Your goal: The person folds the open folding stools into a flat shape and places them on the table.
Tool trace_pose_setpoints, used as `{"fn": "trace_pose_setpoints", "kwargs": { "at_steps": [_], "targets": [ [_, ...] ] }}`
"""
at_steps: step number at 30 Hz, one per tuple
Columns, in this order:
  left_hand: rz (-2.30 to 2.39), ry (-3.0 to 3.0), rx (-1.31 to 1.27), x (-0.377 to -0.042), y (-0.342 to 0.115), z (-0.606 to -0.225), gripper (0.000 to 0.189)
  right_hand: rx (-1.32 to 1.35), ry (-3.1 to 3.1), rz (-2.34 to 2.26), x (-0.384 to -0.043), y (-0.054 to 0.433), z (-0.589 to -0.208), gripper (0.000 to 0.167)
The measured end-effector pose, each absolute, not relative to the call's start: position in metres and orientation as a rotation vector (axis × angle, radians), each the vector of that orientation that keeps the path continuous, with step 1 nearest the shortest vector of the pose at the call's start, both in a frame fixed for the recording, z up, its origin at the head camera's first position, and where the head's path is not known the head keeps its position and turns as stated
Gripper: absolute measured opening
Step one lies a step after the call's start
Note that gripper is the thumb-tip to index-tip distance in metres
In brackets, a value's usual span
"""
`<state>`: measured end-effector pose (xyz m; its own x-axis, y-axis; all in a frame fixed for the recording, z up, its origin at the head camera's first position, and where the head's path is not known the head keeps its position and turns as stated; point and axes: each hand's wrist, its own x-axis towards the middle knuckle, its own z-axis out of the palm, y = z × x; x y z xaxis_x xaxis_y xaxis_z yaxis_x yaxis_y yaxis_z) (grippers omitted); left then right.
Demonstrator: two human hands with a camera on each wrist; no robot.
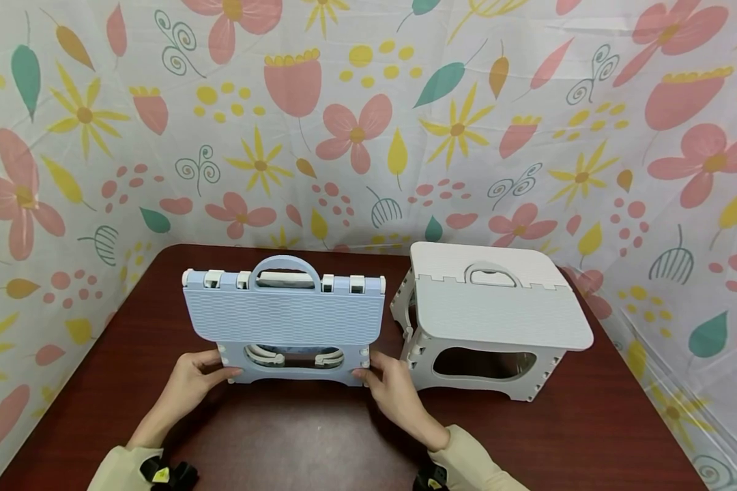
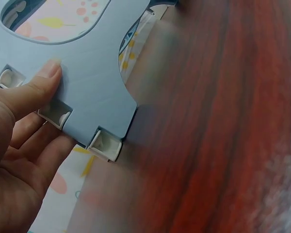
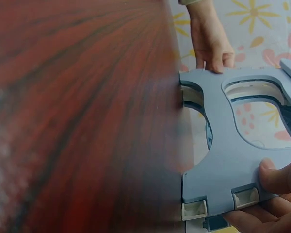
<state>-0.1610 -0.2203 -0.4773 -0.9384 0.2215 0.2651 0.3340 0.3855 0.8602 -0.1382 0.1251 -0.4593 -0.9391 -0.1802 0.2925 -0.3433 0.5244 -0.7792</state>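
A blue folding stool [image 1: 282,314] stands partly folded on the table, its top panel slanting toward me and its arched handle [image 1: 285,262] upright at the ridge. My left hand [image 1: 190,385] grips the lower left edge of the stool's front leg panel [image 2: 99,77], thumb on the face and fingers curled behind. At the lower right edge, my right hand [image 1: 399,395] pinches the same panel in the same way. White hinge clips [image 3: 194,209] line the panel's side edges. Through the oval cutout, pale inner parts of the stool show.
To the right stands an unfolded light grey folding stool [image 1: 503,314], close beside my right hand. Both stools are on a dark red wood-grain table [image 1: 295,436]. A flower-patterned cloth [image 1: 356,170] hangs behind and at the sides.
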Motion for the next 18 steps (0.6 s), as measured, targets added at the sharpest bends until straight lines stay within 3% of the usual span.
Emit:
{"fn": "trace_pose_setpoints", "kwargs": {
  "at_steps": [18],
  "targets": [
    [-1.628,-2.529,-0.45,-0.1621,-0.2213,-0.4807,0.034,0.438,-2.606,1.311,-0.1365,0.1248,-0.4574,0.022]
  ]
}}
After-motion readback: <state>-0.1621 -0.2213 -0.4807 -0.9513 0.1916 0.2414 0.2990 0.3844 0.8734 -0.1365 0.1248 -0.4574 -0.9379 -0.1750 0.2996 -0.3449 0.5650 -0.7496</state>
